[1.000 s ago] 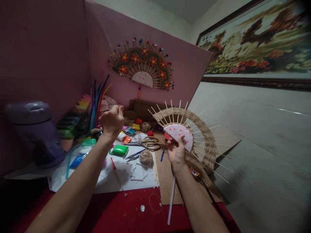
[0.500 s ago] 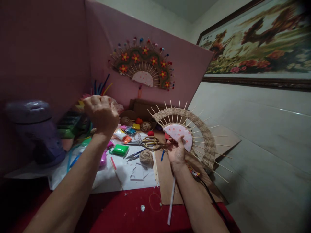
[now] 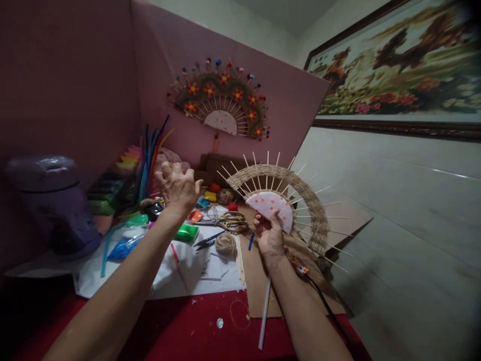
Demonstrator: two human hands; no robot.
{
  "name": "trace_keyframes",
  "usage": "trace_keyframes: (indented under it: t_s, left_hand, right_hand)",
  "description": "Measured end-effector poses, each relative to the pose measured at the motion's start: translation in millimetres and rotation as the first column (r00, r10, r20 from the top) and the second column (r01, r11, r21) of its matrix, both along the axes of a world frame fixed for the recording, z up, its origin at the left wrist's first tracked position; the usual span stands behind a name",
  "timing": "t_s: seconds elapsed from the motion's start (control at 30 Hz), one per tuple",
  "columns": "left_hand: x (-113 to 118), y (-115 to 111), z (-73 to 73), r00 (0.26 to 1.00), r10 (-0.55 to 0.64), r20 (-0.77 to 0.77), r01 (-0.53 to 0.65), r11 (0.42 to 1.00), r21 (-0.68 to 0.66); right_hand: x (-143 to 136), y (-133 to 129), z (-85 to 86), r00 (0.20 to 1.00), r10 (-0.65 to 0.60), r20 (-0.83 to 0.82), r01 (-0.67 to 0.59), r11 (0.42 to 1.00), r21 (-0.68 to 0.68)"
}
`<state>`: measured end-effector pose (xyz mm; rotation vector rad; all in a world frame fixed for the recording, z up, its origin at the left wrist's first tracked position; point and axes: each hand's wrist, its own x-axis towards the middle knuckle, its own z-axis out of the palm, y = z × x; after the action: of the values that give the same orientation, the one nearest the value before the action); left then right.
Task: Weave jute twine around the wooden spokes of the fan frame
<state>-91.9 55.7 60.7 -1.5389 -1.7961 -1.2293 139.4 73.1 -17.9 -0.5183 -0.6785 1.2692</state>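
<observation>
My right hand [image 3: 271, 235] grips a woven fan [image 3: 319, 215] by its white half-round centre with orange dots [image 3: 272, 206]. Thin sticks poke out past the fan's woven twine band. My left hand [image 3: 176, 185] hovers over the back left of the table, palm down with fingers spread and nothing seen in it. Near it stand blue, red and yellow pipe cleaners [image 3: 152, 155]. Gold-handled scissors [image 3: 233, 221] and a twine ball [image 3: 225, 242] lie between my two forearms, and a green packet [image 3: 187, 232] is partly behind my left wrist.
A purple bottle [image 3: 62, 210] stands at the left. A finished fan with orange flowers [image 3: 221, 95] hangs on the pink board [image 3: 293, 100]. Blue snips [image 3: 208, 241], a clear glue stick [image 3: 264, 316] and a glue gun [image 3: 296, 263] with a black cord lie in front.
My left hand has moved right and its fingers have spread from a closed shape, uncovering the pipe cleaners. The fan in my right hand has shifted slightly left and up.
</observation>
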Motion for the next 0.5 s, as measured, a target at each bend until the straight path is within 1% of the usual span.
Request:
trace_keyframes:
  t_s: [0.07,0.1,0.13,0.17,0.2,0.23,0.27,0.3,0.33,0.37,0.4,0.43,0.47,0.5]
  left_hand:
    - [-0.2,4.4,-1.6,0.997,-0.032,0.071,0.033,0.999,-0.002]
    - [0.7,7.1,-2.6,0.987,-0.069,0.147,0.073,0.997,-0.020]
    - [2.8,9.6,-4.0,0.961,-0.124,0.247,0.142,0.988,-0.055]
    - [6.4,11.7,-6.0,0.912,-0.189,0.364,0.240,0.966,-0.099]
    - [11.8,13.1,-8.6,0.833,-0.257,0.490,0.371,0.916,-0.151]
    - [18.9,13.4,-11.7,0.726,-0.311,0.614,0.522,0.830,-0.195]
    - [27.7,12.6,-15.3,0.598,-0.333,0.729,0.666,0.713,-0.220]
    - [37.7,10.7,-19.3,0.443,-0.319,0.838,0.798,0.566,-0.207]
    - [48.5,7.9,-23.4,0.256,-0.254,0.933,0.890,0.439,-0.125]
    - [59.5,4.6,-27.4,0.072,-0.152,0.986,0.943,0.334,-0.018]
    - [70.2,1.1,-31.1,0.009,-0.118,0.993,0.956,0.293,0.027]
    - [80.0,-2.3,-34.5,-0.061,-0.107,0.992,0.959,0.268,0.087]
    - [88.7,-5.2,-37.5,-0.222,-0.052,0.974,0.938,0.261,0.228]
    - [96.1,-7.4,-40.1,-0.341,-0.018,0.940,0.897,0.295,0.331]
  right_hand:
    - [-0.7,-0.4,0.3,0.998,0.010,-0.062,-0.010,1.000,-0.011]
    - [-1.0,-0.4,0.3,0.996,0.011,-0.086,-0.013,1.000,-0.019]
    - [-1.3,-0.4,0.2,0.996,0.007,-0.087,-0.009,1.000,-0.025]
    - [-1.7,-0.3,0.0,0.997,0.002,-0.082,-0.004,0.999,-0.033]
    - [-2.2,-0.3,-0.3,0.997,-0.001,-0.074,-0.001,0.999,-0.039]
    - [-3.0,-0.5,-0.6,0.998,-0.004,-0.064,0.002,0.999,-0.038]
    - [-4.3,-0.9,-0.9,0.999,-0.007,-0.054,0.005,0.999,-0.032]
    - [-6.1,-1.6,-1.3,0.999,-0.005,-0.043,0.004,1.000,-0.020]
    - [-8.6,-2.6,-1.8,0.999,0.000,-0.033,0.000,1.000,-0.004]
    - [-11.7,-3.8,-2.5,1.000,0.011,-0.020,-0.011,1.000,0.015]
    - [-15.3,-5.3,-3.5,1.000,0.024,-0.009,-0.023,0.999,0.031]
    - [-19.2,-6.8,-5.0,0.999,0.037,0.003,-0.037,0.998,0.046]
    - [-23.1,-8.3,-6.8,0.999,0.044,0.020,-0.045,0.997,0.055]
    - [-26.8,-9.7,-8.9,0.999,0.036,0.040,-0.039,0.997,0.059]
